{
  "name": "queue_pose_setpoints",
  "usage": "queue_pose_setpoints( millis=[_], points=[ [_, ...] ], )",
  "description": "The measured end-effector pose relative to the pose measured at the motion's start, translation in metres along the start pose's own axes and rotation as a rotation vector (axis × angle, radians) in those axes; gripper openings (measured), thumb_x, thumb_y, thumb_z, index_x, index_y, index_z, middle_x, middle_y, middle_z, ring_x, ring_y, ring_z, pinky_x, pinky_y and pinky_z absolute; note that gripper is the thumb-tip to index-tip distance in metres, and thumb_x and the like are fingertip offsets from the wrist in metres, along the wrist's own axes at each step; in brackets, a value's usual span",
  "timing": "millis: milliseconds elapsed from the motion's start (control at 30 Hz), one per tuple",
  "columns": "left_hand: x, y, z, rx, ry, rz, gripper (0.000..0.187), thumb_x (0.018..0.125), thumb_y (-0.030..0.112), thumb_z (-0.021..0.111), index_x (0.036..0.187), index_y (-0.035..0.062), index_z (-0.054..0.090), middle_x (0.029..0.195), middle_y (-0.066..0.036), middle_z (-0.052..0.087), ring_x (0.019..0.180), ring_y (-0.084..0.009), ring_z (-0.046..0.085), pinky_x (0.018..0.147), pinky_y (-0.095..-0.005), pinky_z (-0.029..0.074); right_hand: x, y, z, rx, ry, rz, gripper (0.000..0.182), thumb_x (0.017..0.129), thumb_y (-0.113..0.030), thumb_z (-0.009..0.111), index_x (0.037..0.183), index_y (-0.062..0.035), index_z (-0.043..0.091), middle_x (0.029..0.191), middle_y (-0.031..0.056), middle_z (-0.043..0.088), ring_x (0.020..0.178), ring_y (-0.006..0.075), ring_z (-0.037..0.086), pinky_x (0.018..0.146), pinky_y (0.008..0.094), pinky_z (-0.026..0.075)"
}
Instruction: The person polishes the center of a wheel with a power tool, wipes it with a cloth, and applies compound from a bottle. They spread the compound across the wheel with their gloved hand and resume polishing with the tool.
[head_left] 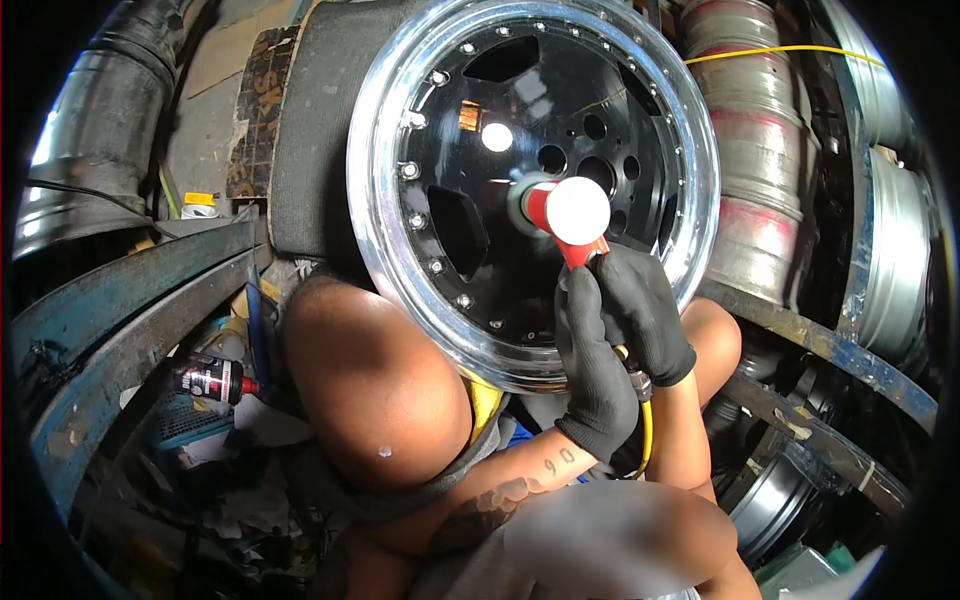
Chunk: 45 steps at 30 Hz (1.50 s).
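Note:
Both my hands wear dark gloves and grip a red and white air polisher (578, 212). My left hand (592, 365) is closed around the lower part of its handle. My right hand (642, 308) wraps the handle from the other side, near the red top. A pale, blurred round pad under the polisher's head is at the black face of a car wheel (372, 215). The wheel has a shiny chrome lip and a ring of small bolts, and rests face up above my knees. A yellow air hose (647, 430) hangs from the handle's lower end.
Stacked metal wheels (745, 165) stand on the right behind a blue metal frame (850, 340). A dark padded block (315, 150) supports the wheel's left side. At lower left, a black bottle with a red cap (212, 380) lies among clutter beside metal rails (150, 260).

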<state>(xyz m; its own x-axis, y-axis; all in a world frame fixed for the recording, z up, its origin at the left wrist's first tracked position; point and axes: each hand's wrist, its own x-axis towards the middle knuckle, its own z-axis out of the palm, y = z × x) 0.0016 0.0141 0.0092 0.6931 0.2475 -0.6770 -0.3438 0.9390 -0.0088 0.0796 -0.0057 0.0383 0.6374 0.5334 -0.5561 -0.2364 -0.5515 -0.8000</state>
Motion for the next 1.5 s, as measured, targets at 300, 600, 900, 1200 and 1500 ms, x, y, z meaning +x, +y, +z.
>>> queue_pose_setpoints(
  millis=[300, 600, 900, 1200, 1500],
  points=[
    [-0.008, 0.001, 0.004, -0.036, 0.071, -0.065, 0.035, 0.110, 0.039, 0.043, 0.124, 0.0091, 0.055, 0.109, 0.001, 0.056, 0.101, -0.0066, 0.055, 0.089, -0.0261, 0.045, -0.009, 0.004, -0.001, -0.170, 0.007, -0.102, 0.034, 0.102, -0.033, 0.055, 0.091, -0.0015, 0.063, 0.071, -0.0042, 0.055, 0.064, 0.0014, 0.045, 0.054, 0.0218, 0.034],
    [-0.010, -0.001, -0.005, 0.005, 0.032, 0.012, 0.036, 0.109, 0.036, 0.045, 0.130, 0.0075, 0.053, 0.114, -0.001, 0.056, 0.106, -0.0076, 0.054, 0.095, -0.0269, 0.044, -0.002, 0.023, -0.012, -0.375, -0.077, -0.334, 0.026, 0.096, -0.023, 0.062, 0.106, 0.0004, 0.064, 0.087, 0.0071, 0.064, 0.074, 0.0217, 0.059, 0.066, 0.0356, 0.046],
    [-0.003, 0.011, 0.003, -0.022, 0.005, 0.056, 0.037, 0.108, 0.035, 0.051, 0.135, 0.0097, 0.049, 0.117, 0.000, 0.055, 0.105, -0.0061, 0.054, 0.092, -0.0248, 0.046, 0.000, 0.040, -0.009, -0.571, 0.026, -0.472, 0.049, 0.086, -0.015, 0.070, 0.131, -0.0002, 0.060, 0.124, 0.0211, 0.063, 0.111, 0.0415, 0.059, 0.097, 0.0473, 0.046],
    [-0.009, -0.001, -0.002, -0.017, 0.008, -0.061, 0.041, 0.109, 0.049, 0.039, 0.126, 0.0147, 0.054, 0.111, 0.003, 0.059, 0.106, -0.0066, 0.059, 0.094, -0.0269, 0.049, -0.008, 0.034, -0.021, -0.840, 0.040, -0.806, 0.044, 0.084, -0.015, 0.072, 0.123, 0.0019, 0.061, 0.113, 0.0207, 0.065, 0.096, 0.0409, 0.064, 0.082, 0.0456, 0.050],
    [0.002, -0.001, -0.017, -0.015, 0.011, -0.050, 0.032, 0.109, 0.036, 0.043, 0.127, 0.0106, 0.054, 0.111, 0.001, 0.053, 0.104, -0.0080, 0.053, 0.092, -0.0270, 0.044, 0.002, 0.017, 0.001, -0.159, -0.021, -0.192, 0.035, 0.100, -0.032, 0.054, 0.092, 0.0006, 0.064, 0.076, 0.0029, 0.057, 0.070, 0.0082, 0.050, 0.063, 0.0269, 0.041]
  ],
)
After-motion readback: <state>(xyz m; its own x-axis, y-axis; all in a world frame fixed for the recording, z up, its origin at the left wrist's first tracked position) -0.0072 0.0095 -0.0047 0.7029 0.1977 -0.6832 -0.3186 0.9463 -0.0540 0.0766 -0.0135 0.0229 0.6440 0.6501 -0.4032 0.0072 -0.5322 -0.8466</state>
